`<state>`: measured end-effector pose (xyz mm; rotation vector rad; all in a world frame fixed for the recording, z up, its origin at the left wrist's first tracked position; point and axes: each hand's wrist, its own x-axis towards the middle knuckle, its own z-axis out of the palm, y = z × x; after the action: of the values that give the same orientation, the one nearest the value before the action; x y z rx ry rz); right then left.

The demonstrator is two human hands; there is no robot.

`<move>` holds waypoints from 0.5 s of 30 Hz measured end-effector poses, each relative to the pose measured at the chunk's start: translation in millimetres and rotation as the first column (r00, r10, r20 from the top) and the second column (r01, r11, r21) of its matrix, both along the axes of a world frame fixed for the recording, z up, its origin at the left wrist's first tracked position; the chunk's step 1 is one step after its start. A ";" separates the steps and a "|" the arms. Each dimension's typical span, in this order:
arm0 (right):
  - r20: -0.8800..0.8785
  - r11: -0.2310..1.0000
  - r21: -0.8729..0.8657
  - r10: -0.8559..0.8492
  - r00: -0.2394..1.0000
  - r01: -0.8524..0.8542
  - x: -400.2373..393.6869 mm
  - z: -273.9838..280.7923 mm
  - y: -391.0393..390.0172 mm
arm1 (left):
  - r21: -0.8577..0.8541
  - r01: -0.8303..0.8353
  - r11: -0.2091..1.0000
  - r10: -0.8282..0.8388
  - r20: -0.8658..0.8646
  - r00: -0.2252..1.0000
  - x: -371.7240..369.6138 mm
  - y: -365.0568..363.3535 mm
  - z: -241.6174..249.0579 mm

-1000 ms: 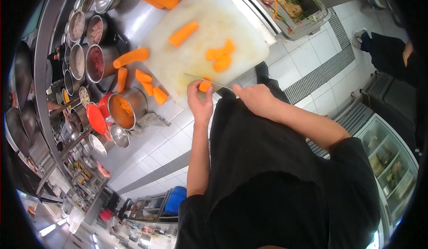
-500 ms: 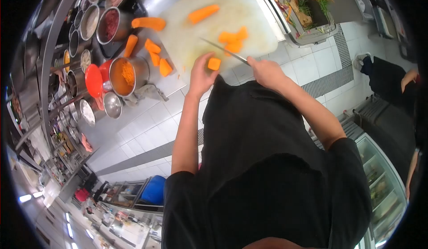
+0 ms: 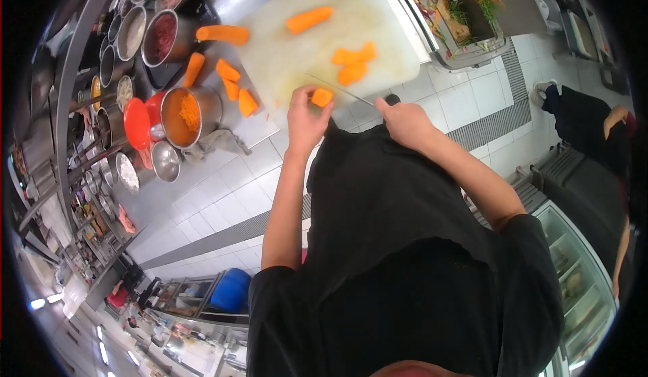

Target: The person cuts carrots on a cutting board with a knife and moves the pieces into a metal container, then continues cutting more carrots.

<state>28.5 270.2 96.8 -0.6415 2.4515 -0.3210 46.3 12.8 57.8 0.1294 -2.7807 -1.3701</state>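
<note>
My left hand [image 3: 308,117] is closed around a short block of carrot [image 3: 322,97] at the near edge of the white cutting board [image 3: 270,53]. In my right hand [image 3: 408,122] is the handle of a knife [image 3: 359,98]. Its thin blade points left across the board, just beyond the carrot block. Cut carrot pieces [image 3: 352,73] lie on the board past the blade. Farther back on the board rests a longer peeled carrot [image 3: 309,20].
Left of the board are a whole carrot [image 3: 223,35], several carrot chunks [image 3: 248,103] and a metal pot [image 3: 214,117] with shredded carrot. Meat fills a steel container [image 3: 160,37] behind. A bin of peelings [image 3: 472,58] stands at the right. Another person [image 3: 586,120] is at far right.
The knife blade has turned slightly and now lies flatter, edge-on to my view. My left fingers have shifted around the carrot block, which is tilted differently.
</note>
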 end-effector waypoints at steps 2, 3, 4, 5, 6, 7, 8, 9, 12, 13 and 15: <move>0.027 0.999 -0.033 -0.009 1.000 0.010 3.4 -11.3 -3.9 | -0.025 0.010 1.000 -0.010 -0.031 0.999 -0.3 0.7 -0.7; 0.031 0.998 -0.065 -0.020 0.999 0.022 6.4 -15.8 -6.3 | 0.029 -0.014 0.999 0.014 0.012 1.000 1.1 1.2 -3.7; 0.036 0.995 -0.096 -0.029 0.999 0.032 8.9 -19.5 -7.8 | 0.080 -0.042 0.996 0.038 0.059 0.998 2.6 1.5 -6.8; 0.044 0.994 -0.098 -0.039 0.998 0.043 11.0 -22.2 -8.1 | 0.078 -0.032 0.996 0.027 0.066 0.997 3.4 1.7 -10.3; 0.045 0.996 -0.083 -0.036 0.998 0.040 11.2 -18.1 -9.6 | 0.070 -0.039 0.997 0.036 0.044 0.998 3.5 2.4 -11.6; 0.046 0.997 -0.069 -0.031 0.998 0.034 10.8 -13.2 -11.0 | 0.062 -0.047 0.997 0.046 0.021 0.999 3.5 3.0 -12.9; 0.052 0.997 -0.071 -0.038 0.998 0.042 10.9 -6.5 -11.9 | 0.059 -0.040 0.997 0.038 0.027 0.999 3.9 3.5 -14.0; 0.035 0.996 -0.076 -0.033 0.999 0.036 11.5 1.7 -12.3 | 0.039 -0.045 0.998 0.045 0.012 0.999 4.3 4.7 -14.1; 0.004 0.994 -0.102 -0.041 0.999 0.041 18.0 7.1 -9.8 | 0.038 -0.056 0.998 0.056 0.010 0.998 4.0 8.2 -11.6; -0.013 0.992 -0.122 -0.042 0.999 0.040 19.8 7.7 -8.1 | 0.058 -0.075 0.996 0.074 0.020 0.997 2.9 9.5 -9.6; -0.045 0.991 -0.128 -0.052 0.998 0.046 24.6 9.5 -5.6 | 0.065 -0.062 0.996 0.061 0.016 0.998 3.0 8.7 -12.1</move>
<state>53.1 264.6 106.2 -0.6501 2.5107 -0.4903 49.3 21.5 45.7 0.2253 -2.7195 -1.4508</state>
